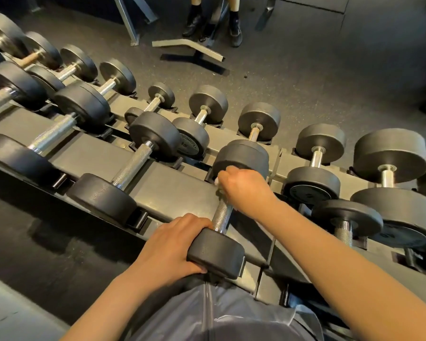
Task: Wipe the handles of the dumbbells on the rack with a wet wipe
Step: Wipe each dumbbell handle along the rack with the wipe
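Two-tier metal rack [172, 190], dark grey, runs diagonally from upper left to lower right. Upper tier carries black round-headed dumbbells in plastic cradles; the dumbbell with one head at the near edge [215, 253] serves as landmark. Left of it: a dumbbell with knurled steel handle [133, 166], then larger ones. Right of it: a shorter dumbbell [346, 221]. Beyond it, the lower tier holds a smaller row [202, 116]. Rack stands on speckled rubber floor [305, 77].

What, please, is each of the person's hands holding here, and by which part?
Left hand grips the black dumbbell's near rubber head; right hand holds a white wet wipe wrapped round its knurled metal handle.
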